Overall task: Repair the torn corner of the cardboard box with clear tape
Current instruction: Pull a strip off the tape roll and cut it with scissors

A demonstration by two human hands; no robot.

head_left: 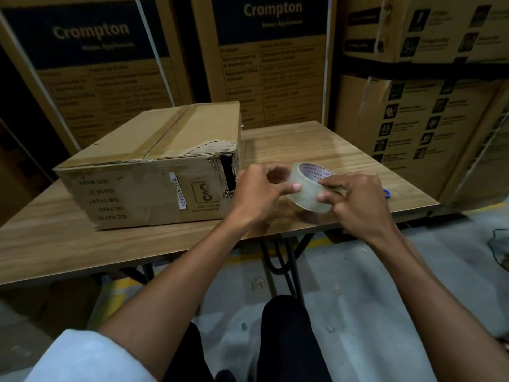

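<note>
A brown cardboard box (154, 166) lies on the wooden table (303, 144), printed text upside down on its near side. Its near right corner (228, 172) is torn open, showing a dark gap with ragged edges. Just right of that corner, both hands hold a roll of clear tape (308, 194) a little above the table. My left hand (259, 194) grips the roll's left side, thumb on its outer face. My right hand (355, 202) holds the right side, fingertips pressed on the roll's surface.
Tall stacked Crompton cartons (272, 59) wall the table's far side and right. A small blue object (387, 193) lies near the table's right edge, partly hidden by my right hand. The table's black legs (286, 263) and my knees are below, over a grey floor.
</note>
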